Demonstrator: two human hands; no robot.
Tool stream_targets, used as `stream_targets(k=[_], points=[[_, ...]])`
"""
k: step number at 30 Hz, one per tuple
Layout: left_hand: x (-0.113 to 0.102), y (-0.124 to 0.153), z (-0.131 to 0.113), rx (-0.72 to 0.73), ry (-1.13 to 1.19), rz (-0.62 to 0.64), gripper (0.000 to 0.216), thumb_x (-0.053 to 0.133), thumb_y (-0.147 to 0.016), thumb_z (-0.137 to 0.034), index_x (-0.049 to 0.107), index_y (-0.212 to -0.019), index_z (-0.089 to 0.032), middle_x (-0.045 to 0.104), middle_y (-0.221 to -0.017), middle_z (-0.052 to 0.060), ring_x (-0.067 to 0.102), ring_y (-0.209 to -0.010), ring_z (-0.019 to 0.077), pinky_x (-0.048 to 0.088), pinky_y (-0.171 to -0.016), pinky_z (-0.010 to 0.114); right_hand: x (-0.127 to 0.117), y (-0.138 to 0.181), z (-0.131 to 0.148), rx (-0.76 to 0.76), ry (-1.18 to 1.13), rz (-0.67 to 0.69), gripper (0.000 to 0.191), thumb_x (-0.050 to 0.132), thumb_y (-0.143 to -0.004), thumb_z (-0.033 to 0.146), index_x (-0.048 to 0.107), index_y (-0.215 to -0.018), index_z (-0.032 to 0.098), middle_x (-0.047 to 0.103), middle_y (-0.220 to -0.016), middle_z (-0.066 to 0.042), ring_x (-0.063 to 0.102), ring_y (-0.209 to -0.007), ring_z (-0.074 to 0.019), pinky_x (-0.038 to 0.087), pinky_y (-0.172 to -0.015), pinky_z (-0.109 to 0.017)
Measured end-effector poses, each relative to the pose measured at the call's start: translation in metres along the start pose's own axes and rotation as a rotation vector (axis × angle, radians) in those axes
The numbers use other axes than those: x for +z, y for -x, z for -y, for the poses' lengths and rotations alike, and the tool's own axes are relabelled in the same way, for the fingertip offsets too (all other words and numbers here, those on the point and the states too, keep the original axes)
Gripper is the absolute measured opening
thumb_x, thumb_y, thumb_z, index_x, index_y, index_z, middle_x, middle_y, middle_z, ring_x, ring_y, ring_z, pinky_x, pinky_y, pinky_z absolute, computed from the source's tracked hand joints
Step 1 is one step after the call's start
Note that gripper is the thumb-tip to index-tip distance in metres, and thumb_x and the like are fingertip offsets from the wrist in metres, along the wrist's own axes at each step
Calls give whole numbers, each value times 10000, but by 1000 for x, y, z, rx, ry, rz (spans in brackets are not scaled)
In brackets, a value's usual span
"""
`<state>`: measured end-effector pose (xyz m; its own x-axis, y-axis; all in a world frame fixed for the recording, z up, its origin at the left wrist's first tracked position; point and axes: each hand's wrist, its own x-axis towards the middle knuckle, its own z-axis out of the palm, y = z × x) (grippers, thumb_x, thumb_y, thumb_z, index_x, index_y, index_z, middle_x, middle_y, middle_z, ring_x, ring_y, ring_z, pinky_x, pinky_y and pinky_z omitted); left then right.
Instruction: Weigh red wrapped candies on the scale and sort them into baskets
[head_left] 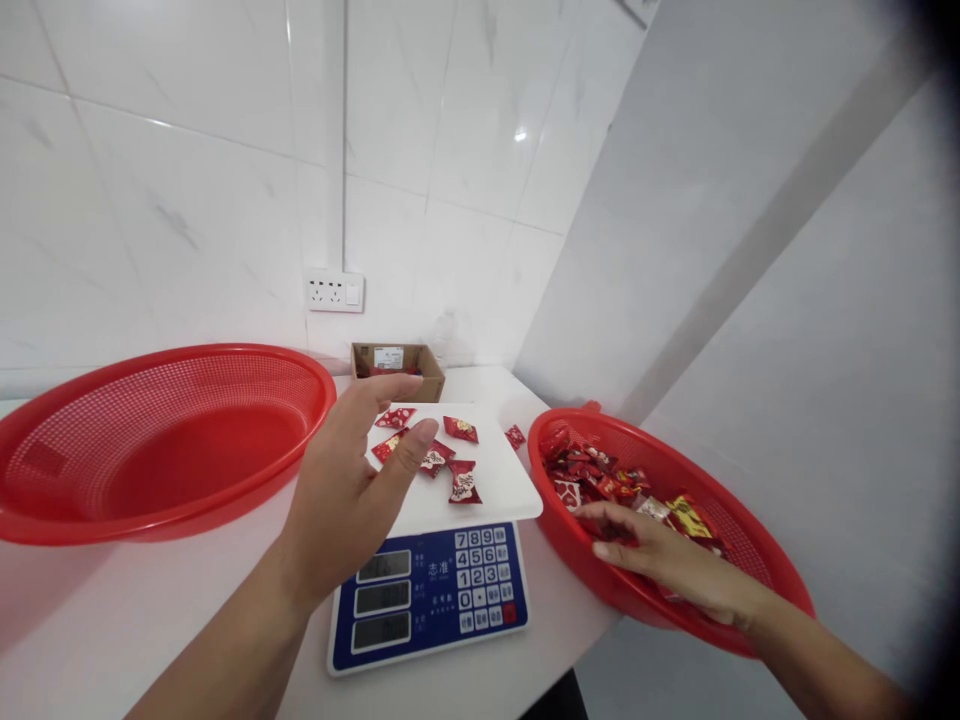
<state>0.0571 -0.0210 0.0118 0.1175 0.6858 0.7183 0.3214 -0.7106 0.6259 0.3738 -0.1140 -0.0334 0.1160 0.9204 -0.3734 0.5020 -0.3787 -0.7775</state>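
Observation:
My left hand is over the left side of a digital scale, thumb and fingers apart, holding nothing. Several red wrapped candies lie on the scale's white pan, a few partly behind my thumb. Below the pan is the blue keypad panel, its left display partly covered by my wrist. My right hand reaches over the near rim of a red basket, its fingers stretched out and thumb apart. Loose candies in red and gold wrappers lie under and beyond its fingertips.
A second red basket with mesh sides stands at the left. Behind the scale is a small cardboard box. One candy lies on the table between scale and right basket. A tiled wall with a socket closes off the back.

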Motion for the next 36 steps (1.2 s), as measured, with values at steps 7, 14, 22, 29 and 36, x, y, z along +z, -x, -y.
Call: stream_targets(k=[7,14,22,29,36], points=[[3,0,1,3,-20,63,274,534,-865,-366,568,-1112,-252,641,-1135,41,594,-1061,246,496,-887,418,5,9,22,-129,169,-397,396,576,-752,538,637,-991,228,681,-1066,-63,610,-1001,-281,481,-881,-358],[11,2,-6,-92,166,369,245,495,-882,-394,608,-1049,-255,660,-1071,43,615,-988,215,537,-726,316,54,5,76,-526,-207,-553,318,604,-762,517,593,-901,231,675,-815,-23,638,-745,-188,538,-678,-310],[12,1,-10,-186,372,402,197,533,-867,-379,620,-917,-209,657,-868,35,599,-804,179,509,-749,336,112,-23,130,-831,-618,-357,183,633,-803,395,589,-844,222,655,-734,13,606,-636,-115,528,-560,-235],[7,-4,-4,-358,684,232,171,564,-860,-353,629,-886,-197,676,-816,36,624,-751,160,530,-690,298,111,-31,144,-860,-657,-33,198,705,-746,360,592,-825,218,651,-741,16,617,-649,-115,521,-570,-220],[10,-1,1,-440,794,299,158,597,-847,-333,640,-818,-184,649,-711,15,587,-639,121,494,-607,247,98,-35,139,-846,-594,186,498,734,-705,418,582,-1160,286,648,-878,-14,617,-737,-144,520,-632,-256]])
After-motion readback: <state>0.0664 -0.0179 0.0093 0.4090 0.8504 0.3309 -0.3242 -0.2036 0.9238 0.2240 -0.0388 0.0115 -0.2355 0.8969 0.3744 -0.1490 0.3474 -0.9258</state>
